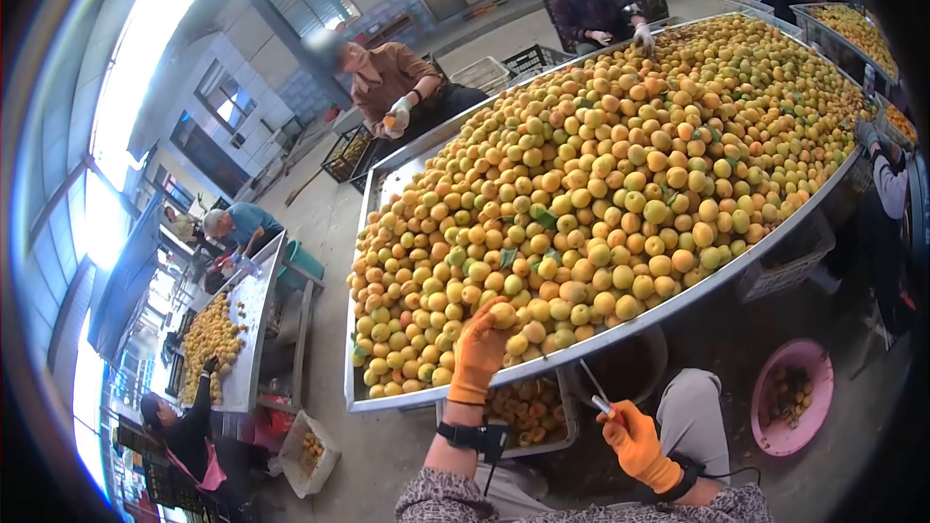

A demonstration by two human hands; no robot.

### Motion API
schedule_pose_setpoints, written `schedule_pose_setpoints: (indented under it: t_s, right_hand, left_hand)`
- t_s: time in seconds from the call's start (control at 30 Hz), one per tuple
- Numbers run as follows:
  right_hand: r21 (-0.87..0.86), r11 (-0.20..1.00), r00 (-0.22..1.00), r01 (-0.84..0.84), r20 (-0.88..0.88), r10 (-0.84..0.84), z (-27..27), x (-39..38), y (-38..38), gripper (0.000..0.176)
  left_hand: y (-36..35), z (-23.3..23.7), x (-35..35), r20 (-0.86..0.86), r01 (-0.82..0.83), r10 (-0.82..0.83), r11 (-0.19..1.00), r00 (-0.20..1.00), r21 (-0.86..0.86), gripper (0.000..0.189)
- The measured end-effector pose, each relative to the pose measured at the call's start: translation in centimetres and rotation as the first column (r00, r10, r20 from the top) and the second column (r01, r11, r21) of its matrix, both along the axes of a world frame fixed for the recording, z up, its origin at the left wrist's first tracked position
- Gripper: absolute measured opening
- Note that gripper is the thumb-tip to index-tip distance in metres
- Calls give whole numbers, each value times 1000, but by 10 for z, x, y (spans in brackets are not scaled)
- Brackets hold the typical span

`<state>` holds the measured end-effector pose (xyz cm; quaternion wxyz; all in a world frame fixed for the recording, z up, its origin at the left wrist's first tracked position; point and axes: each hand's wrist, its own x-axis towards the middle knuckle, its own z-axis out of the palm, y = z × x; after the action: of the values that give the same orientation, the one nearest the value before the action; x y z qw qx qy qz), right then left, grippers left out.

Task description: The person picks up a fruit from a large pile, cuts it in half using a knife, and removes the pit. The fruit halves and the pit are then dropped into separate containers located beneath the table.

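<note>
My left hand (479, 349), in an orange glove, is at the near edge of a metal-rimmed table (572, 353), its fingers closed round a yellow-orange fruit (503, 316). A large heap of similar fruit (620, 184) covers the table. Lower right, over my lap, my right hand (639, 447) wears an orange glove too and grips a small knife (604, 405) by its red and white handle, the thin blade pointing up and left. Below the table edge, between my hands, a crate (531, 414) holds halved fruit.
A pink basin (792, 397) with dark scraps stands on the floor at the right. Co-workers sit across the table, one holding a fruit, and at its right end. At left, another fruit table (254, 315) has people beside it and a white crate (310, 453) nearby.
</note>
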<state>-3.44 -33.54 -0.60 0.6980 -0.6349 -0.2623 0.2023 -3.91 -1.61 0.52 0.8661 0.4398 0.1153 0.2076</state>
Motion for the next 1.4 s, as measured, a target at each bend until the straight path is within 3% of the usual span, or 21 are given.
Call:
schedule_pose_setpoints:
  t_s: [0.07,0.2,0.27,0.3,0.33,0.4,0.43,0.53,0.57,0.67,0.7,0.77,0.8,0.87,1.0,1.2,1.27,1.3,1.33,1.37,1.4]
  right_hand:
    - [159,972,917,-171,-335,216,17,-5,3,39]
    - [277,917,828,-287,-410,383,62,-24,15,40]
    - [262,918,843,-298,-378,382,74,-34,16,41]
    - [276,914,848,-299,-363,387,80,-38,16,42]
    - [289,909,852,-299,-348,391,86,-42,15,43]
    - [286,909,863,-304,-321,390,91,-50,14,44]
    - [276,910,873,-309,-297,386,92,-53,13,45]
    - [255,913,890,-318,-251,381,94,-60,10,44]
    - [249,914,895,-320,-239,378,94,-61,9,43]
    - [192,925,929,-328,-112,353,92,-63,4,43]
    - [194,925,930,-326,-109,350,90,-64,4,43]
    - [82,968,967,-235,115,225,83,-67,2,40]
    - [82,969,968,-232,116,222,80,-68,1,40]
    - [22,975,963,-221,165,214,75,-69,-1,38]
    - [58,984,960,-167,239,149,77,-75,3,41]
    - [139,980,987,-139,97,126,65,-75,17,40]
    - [198,931,882,-308,-308,357,69,-67,13,44]
    - [197,931,880,-308,-312,357,70,-59,8,44]
    - [292,835,621,-466,-564,544,72,-44,3,46]
    - [431,709,261,-559,-720,643,73,-33,0,48]
    - [433,707,262,-560,-717,646,79,-34,-9,48]
  left_hand:
    - [-27,17,-32,133,149,-113,941,985,-302,45]
    - [-86,52,-77,156,127,-74,921,985,-369,43]
    - [-105,57,-95,189,152,-102,949,977,-275,43]
    - [-121,72,-100,73,32,-13,964,997,-264,46]
    - [-130,75,-105,82,29,-7,962,997,-271,46]
    - [-143,77,-115,79,-35,30,997,996,67,52]
    - [-145,79,-120,92,15,-24,995,995,99,34]
    - [-157,86,-127,131,93,-91,996,987,-9,43]
    - [-162,92,-128,83,71,-77,995,994,69,54]
    - [-172,101,-133,53,52,-55,997,997,58,57]
    - [-175,100,-134,56,55,-58,997,997,60,57]
    - [-181,97,-135,49,-10,2,988,999,157,54]
    - [-182,96,-135,49,-7,-1,988,999,157,54]
    - [-186,94,-136,49,-13,15,999,999,-40,50]
    - [-193,90,-136,74,-34,39,997,996,-63,47]
    - [-193,85,-130,19,-148,148,959,989,242,41]
    - [-189,89,-133,-63,-98,116,966,991,240,38]
    - [-182,80,-130,12,-93,93,965,996,243,35]
    - [-177,79,-131,14,-96,95,965,995,244,35]
    - [-170,80,-134,22,-78,76,915,997,397,35]
    - [-164,80,-136,23,-61,57,840,998,539,36]
